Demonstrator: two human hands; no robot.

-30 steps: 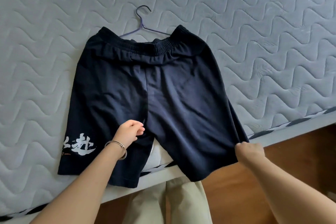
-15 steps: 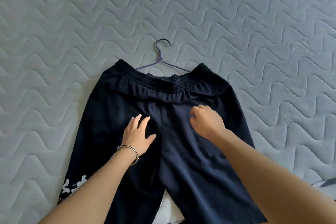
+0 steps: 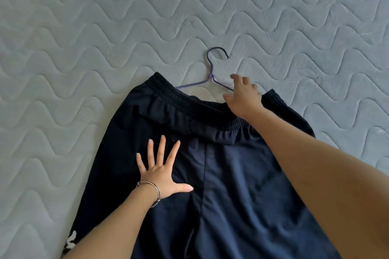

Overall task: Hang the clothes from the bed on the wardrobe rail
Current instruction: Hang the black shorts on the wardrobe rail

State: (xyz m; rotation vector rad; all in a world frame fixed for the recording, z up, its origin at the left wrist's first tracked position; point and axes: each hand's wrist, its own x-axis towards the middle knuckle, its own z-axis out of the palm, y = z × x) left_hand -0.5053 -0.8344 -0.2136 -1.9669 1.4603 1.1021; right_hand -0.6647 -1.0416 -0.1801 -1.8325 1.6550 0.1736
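Note:
Dark navy shorts [image 3: 221, 185] lie flat on the grey quilted mattress [image 3: 84, 48], waistband away from me. A thin purple wire hanger [image 3: 210, 69] pokes out of the waistband, its hook resting on the mattress. My left hand [image 3: 161, 169], a bracelet on its wrist, lies flat with fingers spread on the left leg of the shorts. My right hand [image 3: 244, 95] hovers at the waistband with fingers apart, over the hanger's right arm; whether it touches the wire I cannot tell. White print [image 3: 71, 242] shows at the left hem.
The wavy-stitched mattress fills the whole view around the shorts. No wardrobe or rail is in sight.
My right hand let go of the right leg hem and moved up to the waistband by the hanger. My left hand opened flat on the shorts. The view shifted toward the hanger.

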